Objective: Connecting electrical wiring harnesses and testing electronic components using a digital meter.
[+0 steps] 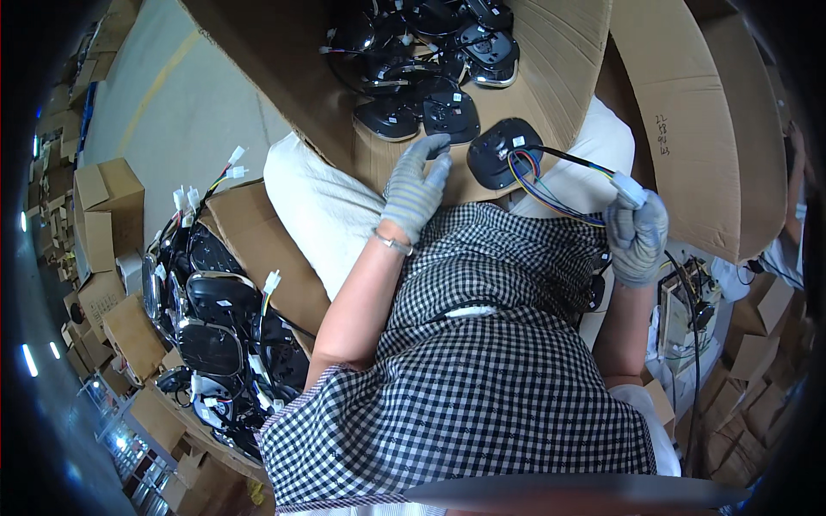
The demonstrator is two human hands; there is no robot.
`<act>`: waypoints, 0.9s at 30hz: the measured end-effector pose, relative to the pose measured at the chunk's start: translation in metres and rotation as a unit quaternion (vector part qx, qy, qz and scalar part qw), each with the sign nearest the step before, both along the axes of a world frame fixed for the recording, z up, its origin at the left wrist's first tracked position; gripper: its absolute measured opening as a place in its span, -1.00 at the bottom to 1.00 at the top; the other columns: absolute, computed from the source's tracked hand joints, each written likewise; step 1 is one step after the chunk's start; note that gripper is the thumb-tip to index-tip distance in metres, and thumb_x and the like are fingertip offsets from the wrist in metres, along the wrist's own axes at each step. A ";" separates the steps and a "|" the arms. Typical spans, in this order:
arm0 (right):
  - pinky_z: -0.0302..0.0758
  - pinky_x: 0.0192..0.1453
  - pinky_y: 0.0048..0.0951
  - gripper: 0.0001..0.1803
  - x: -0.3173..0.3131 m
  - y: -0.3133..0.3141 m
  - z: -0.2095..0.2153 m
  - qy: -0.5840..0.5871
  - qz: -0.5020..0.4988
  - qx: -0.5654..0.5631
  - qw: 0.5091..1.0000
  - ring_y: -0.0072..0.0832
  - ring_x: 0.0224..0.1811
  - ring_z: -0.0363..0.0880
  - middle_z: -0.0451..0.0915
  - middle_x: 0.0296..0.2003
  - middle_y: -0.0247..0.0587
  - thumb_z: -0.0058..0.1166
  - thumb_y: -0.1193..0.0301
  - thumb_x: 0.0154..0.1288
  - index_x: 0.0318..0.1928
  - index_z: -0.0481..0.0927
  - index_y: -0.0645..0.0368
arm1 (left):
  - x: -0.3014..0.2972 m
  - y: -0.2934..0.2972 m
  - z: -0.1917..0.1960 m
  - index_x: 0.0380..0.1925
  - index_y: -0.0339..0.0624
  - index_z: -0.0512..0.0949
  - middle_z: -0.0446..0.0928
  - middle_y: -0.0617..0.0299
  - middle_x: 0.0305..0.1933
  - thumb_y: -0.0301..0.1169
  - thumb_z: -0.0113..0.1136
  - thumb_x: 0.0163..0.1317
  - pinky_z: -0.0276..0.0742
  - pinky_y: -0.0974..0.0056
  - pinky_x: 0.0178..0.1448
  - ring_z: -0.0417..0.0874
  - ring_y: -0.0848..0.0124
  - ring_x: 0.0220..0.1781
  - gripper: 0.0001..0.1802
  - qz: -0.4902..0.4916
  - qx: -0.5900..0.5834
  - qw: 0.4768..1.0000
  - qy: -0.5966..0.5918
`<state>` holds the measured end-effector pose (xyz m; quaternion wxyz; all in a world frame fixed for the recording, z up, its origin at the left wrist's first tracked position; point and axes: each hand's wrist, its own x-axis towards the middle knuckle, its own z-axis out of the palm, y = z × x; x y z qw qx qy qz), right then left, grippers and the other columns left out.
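Both hands wear grey striped gloves. My right hand (637, 236) is closed on a white plug connector (630, 187) at the end of a bundle of coloured wires. These wires run left to a black rounded instrument housing (503, 155), which rests against the near side of an open cardboard box in front of my lap. My left hand (416, 185) is empty, its fingers apart and partly bent, at the box's near edge. Just beyond its fingertips lie two more black housings (450, 112), and several others are heaped deeper in the box.
The open cardboard box (559, 69) has tall flaps, with a large flap (688, 129) at the right. On my left, another carton (267, 249) stands beside a pile of black housings (211, 344) with white plugs. At the right is a frame-like device (688, 301) with a black cable.
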<state>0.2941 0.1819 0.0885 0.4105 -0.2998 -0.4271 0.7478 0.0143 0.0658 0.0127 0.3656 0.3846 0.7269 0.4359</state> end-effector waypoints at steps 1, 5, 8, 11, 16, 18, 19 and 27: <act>0.07 -0.67 -0.63 -0.66 0.004 0.000 -0.001 0.011 -0.008 0.004 1.000 -0.72 -0.76 0.10 0.34 -0.69 -0.40 0.16 0.17 0.26 -0.38 0.47 0.21 | 0.000 0.002 -0.014 0.07 -0.24 0.45 0.50 0.10 0.04 -0.37 0.11 0.25 0.40 0.26 0.17 0.52 0.30 0.08 -0.61 -0.014 -0.018 1.000 0.013; 0.07 -0.65 -0.65 -0.67 0.024 -0.011 -0.001 0.010 -0.026 -0.007 1.000 -0.73 -0.78 0.12 0.38 -0.67 -0.39 0.19 0.20 0.24 -0.32 0.48 0.24 | 0.011 0.021 -0.058 0.08 -0.17 0.45 0.50 0.05 0.05 -0.29 0.20 0.20 0.40 0.25 0.19 0.52 0.19 0.10 -0.56 -0.084 -0.093 0.982 0.139; 0.06 -0.65 -0.66 -0.62 0.039 -0.025 -0.001 -0.032 -0.031 0.017 0.999 -0.71 -0.79 0.12 0.35 -0.72 -0.43 0.20 0.13 0.22 -0.34 0.48 0.22 | 0.023 0.040 -0.082 0.21 -0.26 0.28 0.48 -0.01 0.09 -0.16 0.34 0.08 0.34 0.27 0.25 0.47 0.17 0.19 -0.24 -0.118 -0.162 0.975 0.099; 0.04 -0.63 -0.64 -0.56 0.056 -0.040 -0.002 -0.078 -0.035 0.017 0.996 -0.70 -0.79 0.12 0.26 -0.81 -0.48 0.20 0.03 0.19 -0.37 0.47 0.18 | 0.033 0.052 -0.098 0.32 -0.42 0.02 0.45 -0.05 0.12 -0.16 0.46 -0.03 0.29 0.32 0.31 0.42 0.18 0.22 0.06 -0.074 -0.188 0.964 -0.175; 0.05 -0.62 -0.62 -0.52 0.088 -0.060 -0.010 -0.110 -0.044 0.020 0.993 -0.69 -0.77 0.13 0.28 -0.79 -0.46 0.17 -0.02 0.19 -0.40 0.48 0.19 | 0.040 0.052 -0.102 0.20 -0.30 0.26 0.50 0.09 0.07 -0.37 0.40 0.05 0.36 0.23 0.30 0.49 0.25 0.15 -0.26 -0.018 -0.096 0.913 -0.395; 0.05 -0.62 -0.64 -0.45 0.100 -0.065 -0.015 -0.097 -0.049 0.011 0.994 -0.70 -0.74 0.18 0.33 -0.75 -0.43 0.15 -0.06 0.18 -0.41 0.51 0.27 | 0.038 0.052 -0.094 0.14 -0.25 0.35 0.52 0.13 0.06 -0.46 0.34 0.08 0.39 0.21 0.28 0.53 0.27 0.10 -0.40 -0.019 -0.089 0.834 -0.544; 0.06 -0.62 -0.65 -0.46 0.102 -0.066 -0.020 -0.114 -0.059 0.003 0.992 -0.70 -0.74 0.18 0.33 -0.75 -0.43 0.15 -0.06 0.19 -0.42 0.51 0.26 | 0.033 0.051 -0.090 0.09 -0.19 0.42 0.54 0.18 0.03 -0.56 0.27 0.09 0.43 0.21 0.25 0.58 0.28 0.04 -0.50 0.006 -0.075 0.831 -0.551; 0.07 -0.66 -0.64 -0.56 0.111 -0.071 -0.033 -0.048 -0.105 0.018 0.993 -0.71 -0.78 0.11 0.21 -0.78 -0.49 0.10 0.01 0.26 -0.42 0.43 0.15 | 0.032 0.046 -0.028 0.04 -0.16 0.45 0.54 0.32 -0.04 -0.63 0.36 -0.04 0.43 0.33 0.19 0.54 0.44 -0.01 -0.43 0.050 0.113 0.943 -0.308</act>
